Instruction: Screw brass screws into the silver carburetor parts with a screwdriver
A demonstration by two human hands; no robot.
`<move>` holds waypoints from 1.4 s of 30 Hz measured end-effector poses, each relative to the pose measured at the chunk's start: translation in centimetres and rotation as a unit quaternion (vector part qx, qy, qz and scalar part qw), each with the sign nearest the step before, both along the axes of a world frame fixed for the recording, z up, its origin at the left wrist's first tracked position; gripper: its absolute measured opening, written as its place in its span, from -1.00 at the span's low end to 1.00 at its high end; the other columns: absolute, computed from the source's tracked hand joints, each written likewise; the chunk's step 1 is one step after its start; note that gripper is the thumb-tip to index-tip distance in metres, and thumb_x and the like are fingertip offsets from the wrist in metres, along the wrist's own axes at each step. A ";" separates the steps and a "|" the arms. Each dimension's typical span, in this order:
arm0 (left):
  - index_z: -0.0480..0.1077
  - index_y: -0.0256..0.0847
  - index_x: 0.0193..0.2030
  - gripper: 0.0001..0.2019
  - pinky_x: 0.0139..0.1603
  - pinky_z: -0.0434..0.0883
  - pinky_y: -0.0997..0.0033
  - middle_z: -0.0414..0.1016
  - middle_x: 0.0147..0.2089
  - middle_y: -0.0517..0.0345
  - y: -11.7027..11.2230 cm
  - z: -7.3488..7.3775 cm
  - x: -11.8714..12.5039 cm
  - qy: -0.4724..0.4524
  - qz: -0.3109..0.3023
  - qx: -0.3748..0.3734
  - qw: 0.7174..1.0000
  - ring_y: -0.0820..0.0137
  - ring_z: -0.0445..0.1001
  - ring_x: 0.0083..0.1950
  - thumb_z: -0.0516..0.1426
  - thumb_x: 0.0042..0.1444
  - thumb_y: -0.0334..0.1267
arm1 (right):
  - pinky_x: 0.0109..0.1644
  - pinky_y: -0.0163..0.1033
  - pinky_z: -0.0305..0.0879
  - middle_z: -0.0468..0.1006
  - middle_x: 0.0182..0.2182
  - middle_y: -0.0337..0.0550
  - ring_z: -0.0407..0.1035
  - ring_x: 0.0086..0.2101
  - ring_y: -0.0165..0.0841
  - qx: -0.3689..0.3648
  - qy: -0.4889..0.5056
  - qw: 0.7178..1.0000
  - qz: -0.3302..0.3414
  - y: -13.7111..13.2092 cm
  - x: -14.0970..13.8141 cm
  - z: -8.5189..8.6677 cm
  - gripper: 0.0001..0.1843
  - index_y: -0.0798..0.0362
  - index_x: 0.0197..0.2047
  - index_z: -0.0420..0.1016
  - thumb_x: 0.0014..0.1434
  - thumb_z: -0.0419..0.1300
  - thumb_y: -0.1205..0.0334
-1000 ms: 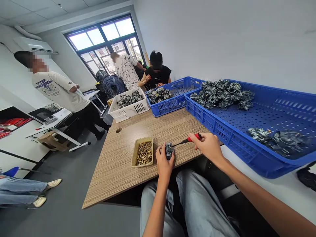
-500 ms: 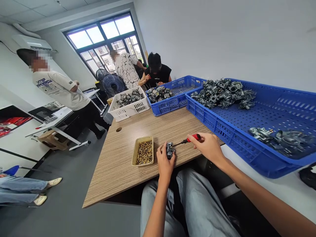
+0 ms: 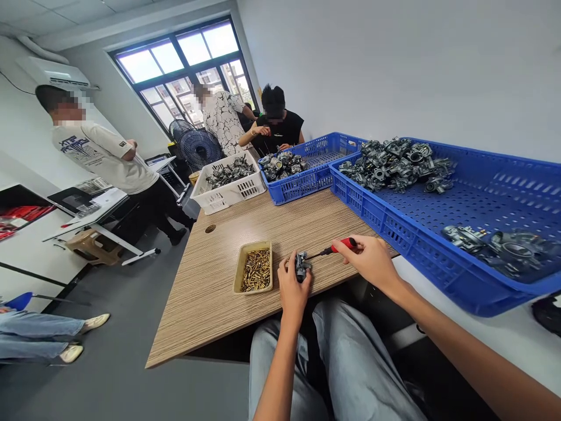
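My left hand [image 3: 292,287] is closed round a small grey metal part [image 3: 300,266] held on the wooden table [image 3: 210,292] near its front edge. My right hand [image 3: 369,259] grips a red-handled screwdriver [image 3: 333,249] whose dark shaft points left into the metal part. Just left of my left hand sits a tan tray of small brass screws [image 3: 256,268].
A large blue crate [image 3: 394,234] with piled grey metal parts [image 3: 397,164] lies to my right. Farther back stand a second blue crate [image 3: 302,181] and a white basket [image 3: 228,196] of parts. A seated person [image 3: 276,126] works there; two others stand by a fan [image 3: 199,149].
My hands, the part and the screwdriver keep their places. The view has tilted slightly; the seated person at the far end has raised a hand.
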State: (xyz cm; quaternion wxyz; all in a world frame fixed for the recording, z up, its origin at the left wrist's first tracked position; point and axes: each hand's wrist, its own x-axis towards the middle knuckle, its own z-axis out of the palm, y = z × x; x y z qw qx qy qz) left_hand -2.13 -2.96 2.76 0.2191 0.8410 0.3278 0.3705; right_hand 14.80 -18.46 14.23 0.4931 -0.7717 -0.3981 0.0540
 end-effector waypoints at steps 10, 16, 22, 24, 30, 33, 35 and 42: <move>0.27 -0.06 0.49 -0.39 0.41 0.40 0.00 0.36 0.31 -0.12 0.1 -0.2 0.0 0.004 -0.005 0.005 1.000 0.09 0.41 0.34 0.23 0.32 -0.22 | -0.27 -0.20 0.21 0.65 -0.46 -0.19 0.48 -0.41 -0.25 -0.040 -0.034 0.998 0.027 -0.1 0.9 0.4 -0.57 -0.06 -0.38 0.53 0.36 0.23 -0.20; 0.28 -0.07 0.48 -0.40 0.41 0.40 0.01 0.37 0.30 -0.12 0.1 -0.1 0.0 0.001 -0.003 0.008 1.000 0.09 0.42 0.33 0.22 0.32 -0.24 | -0.33 -0.22 0.09 0.61 -0.46 -0.25 0.37 -0.48 -0.32 -0.044 -0.070 0.995 0.063 -0.6 0.7 1.1 -0.63 -0.07 -0.31 0.49 0.38 0.22 -0.15; 0.30 -0.05 0.48 -0.40 0.39 0.41 0.03 0.38 0.29 -0.11 0.0 0.2 0.0 0.008 0.003 -0.001 1.000 0.10 0.44 0.31 0.23 0.32 -0.24 | -0.31 -0.18 0.02 0.55 -0.53 -0.18 0.29 -0.50 -0.31 -0.075 -0.105 0.992 0.001 -0.5 0.4 1.1 -0.44 -0.05 -0.51 0.39 0.37 0.18 -0.27; 0.30 -0.04 0.47 -0.41 0.39 0.41 0.01 0.38 0.29 -0.12 0.0 0.2 0.0 0.008 0.007 -0.003 1.000 0.09 0.44 0.31 0.23 0.31 -0.23 | -0.32 -0.18 0.00 0.55 -0.54 -0.17 0.29 -0.50 -0.31 -0.088 -0.103 0.991 -0.006 -0.5 0.4 1.0 -0.40 -0.05 -0.53 0.39 0.36 0.17 -0.30; 0.30 -0.06 0.47 -0.41 0.40 0.41 -0.02 0.36 0.29 -0.14 -0.1 0.1 0.0 0.003 0.006 -0.011 1.000 0.07 0.43 0.31 0.22 0.32 -0.22 | -0.33 -0.18 -0.06 0.50 -0.57 -0.17 0.26 -0.51 -0.30 -0.098 -0.118 0.988 -0.013 -0.6 0.5 1.2 -0.36 -0.05 -0.55 0.37 0.37 0.13 -0.36; 0.31 -0.05 0.47 -0.41 0.40 0.41 -0.02 0.37 0.29 -0.13 -0.1 0.1 0.0 0.000 0.006 -0.011 1.000 0.07 0.43 0.32 0.22 0.31 -0.22 | -0.34 -0.18 -0.06 0.48 -0.58 -0.18 0.23 -0.51 -0.31 -0.104 -0.122 0.987 -0.015 -0.6 0.5 1.2 -0.35 -0.05 -0.56 0.35 0.36 0.13 -0.36; 0.31 -0.05 0.47 -0.41 0.40 0.41 -0.03 0.37 0.29 -0.13 -0.1 0.2 0.0 0.000 0.005 -0.012 1.000 0.07 0.43 0.31 0.22 0.31 -0.23 | -0.34 -0.18 -0.06 0.48 -0.58 -0.18 0.24 -0.51 -0.31 -0.105 -0.122 0.987 -0.013 -0.6 0.5 1.2 -0.34 -0.05 -0.57 0.34 0.36 0.13 -0.37; 0.31 -0.05 0.47 -0.39 0.39 0.42 -0.03 0.37 0.31 -0.14 0.0 0.1 -0.1 -0.003 -0.002 -0.007 1.000 0.06 0.43 0.32 0.24 0.29 -0.24 | -0.34 -0.18 -0.05 0.54 -0.56 -0.14 0.34 -0.47 -0.28 -0.112 -0.127 0.985 -0.022 -0.6 0.4 1.3 -0.36 -0.05 -0.56 0.38 0.36 0.13 -0.35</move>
